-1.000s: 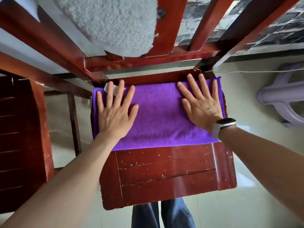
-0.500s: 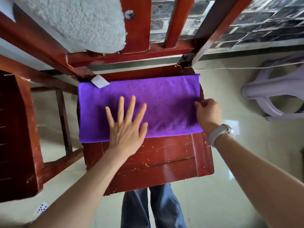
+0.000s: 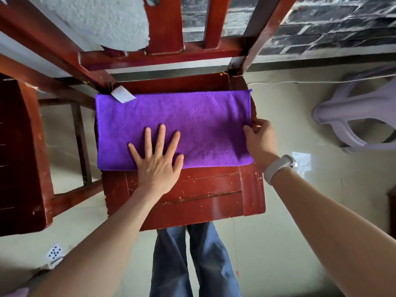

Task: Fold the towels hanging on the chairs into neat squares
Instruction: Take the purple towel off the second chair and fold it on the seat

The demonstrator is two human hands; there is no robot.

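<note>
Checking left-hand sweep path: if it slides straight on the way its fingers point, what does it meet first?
Left hand lies flat on the purple towel, fingers toward the chair back; only towel ahead, then probably the chair's lower back rail.

Bright, even daylight, soft shadows only. Glossy floor (image 3: 278,221) shows pale glare patches; chair seat (image 3: 192,189) has mild sheen. Strong wide-angle bending at edges, chair back (image 3: 167,24) stretched. Slight blur top corners.
</note>
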